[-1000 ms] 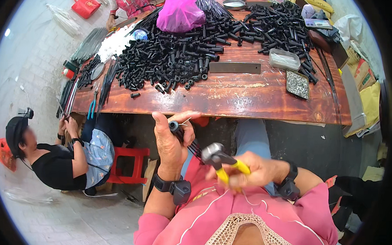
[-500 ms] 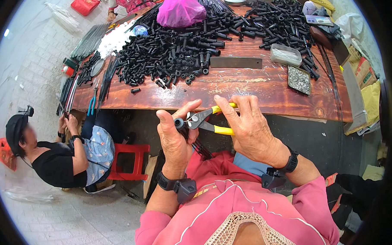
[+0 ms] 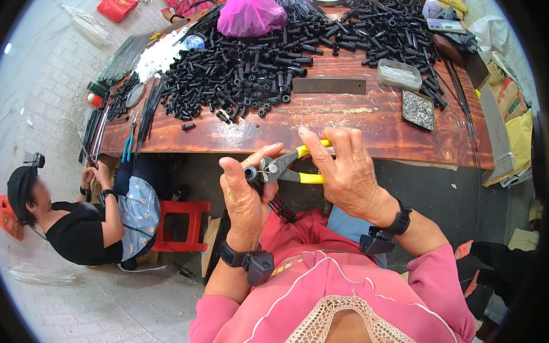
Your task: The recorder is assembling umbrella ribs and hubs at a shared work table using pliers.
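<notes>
Above my lap, just off the table's front edge, my left hand (image 3: pixel 244 194) closes around a black plastic tube-like piece (image 3: pixel 250 173), its round end facing up. Thin dark rods (image 3: pixel 283 211) hang down below that hand. My right hand (image 3: pixel 352 178) grips yellow-handled pliers (image 3: pixel 311 178) between thumb and fingers, the handles partly spread. The plier jaws (image 3: pixel 268 166) sit against the end of the black piece, where short pale wire ends show. How far the jaws have closed on the wire is too small to tell.
On the wooden table (image 3: pixel 339 130) lie heaps of black plastic pieces (image 3: pixel 223 76), a pink bag (image 3: pixel 252 15), a flat metal bar (image 3: pixel 329 87), a clear box (image 3: pixel 399 74) and a tray of small metal bits (image 3: pixel 418 109). At left, a co-worker (image 3: pixel 77 230) sits by a red stool (image 3: pixel 182 226).
The plier handles have come slightly closer together, and my right hand has shifted a little up and left. My left hand stays almost in place on the black piece.
</notes>
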`<state>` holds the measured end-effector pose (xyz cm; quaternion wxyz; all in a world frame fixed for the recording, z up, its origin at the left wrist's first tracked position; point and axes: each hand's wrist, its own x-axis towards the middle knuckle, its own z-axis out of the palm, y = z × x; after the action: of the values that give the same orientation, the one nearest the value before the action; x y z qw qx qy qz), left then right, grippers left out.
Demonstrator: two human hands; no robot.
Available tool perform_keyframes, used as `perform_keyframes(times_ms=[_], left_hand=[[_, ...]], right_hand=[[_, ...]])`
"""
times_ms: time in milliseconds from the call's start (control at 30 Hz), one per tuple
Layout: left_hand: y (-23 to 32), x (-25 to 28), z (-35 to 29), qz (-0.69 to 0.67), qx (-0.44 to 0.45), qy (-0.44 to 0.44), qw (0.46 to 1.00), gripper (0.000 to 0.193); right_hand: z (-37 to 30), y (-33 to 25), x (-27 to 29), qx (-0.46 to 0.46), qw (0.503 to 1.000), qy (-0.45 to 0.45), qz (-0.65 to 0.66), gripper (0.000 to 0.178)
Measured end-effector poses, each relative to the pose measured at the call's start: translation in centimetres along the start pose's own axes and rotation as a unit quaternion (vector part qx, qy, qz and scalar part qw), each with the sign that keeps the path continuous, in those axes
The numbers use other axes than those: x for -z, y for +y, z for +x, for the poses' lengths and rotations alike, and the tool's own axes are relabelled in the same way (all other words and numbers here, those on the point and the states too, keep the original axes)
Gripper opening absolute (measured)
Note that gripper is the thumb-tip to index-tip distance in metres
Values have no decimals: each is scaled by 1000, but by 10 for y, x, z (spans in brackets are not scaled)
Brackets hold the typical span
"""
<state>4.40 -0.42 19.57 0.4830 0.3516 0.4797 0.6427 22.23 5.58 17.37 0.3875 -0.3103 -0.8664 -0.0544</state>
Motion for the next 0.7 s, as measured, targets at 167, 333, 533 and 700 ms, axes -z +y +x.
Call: perform_keyframes(times_ms=[167, 333, 533, 700], left_hand=[[-3, 0, -2, 1, -5, 2, 1000, 95], [-3, -6, -3, -3, -3, 5, 1000, 95], [-7, -3, 1, 17, -41, -25, 999, 94], [-6, 4, 7, -16, -49, -71, 996, 88]], right_hand=[[2, 1, -2, -8, 1000, 15, -13, 49], [-1, 6, -13, -41, 998, -21, 34, 25], [-4, 8, -1, -122, 981, -56, 141, 23], [0, 62, 54, -141, 979, -59, 138, 20]])
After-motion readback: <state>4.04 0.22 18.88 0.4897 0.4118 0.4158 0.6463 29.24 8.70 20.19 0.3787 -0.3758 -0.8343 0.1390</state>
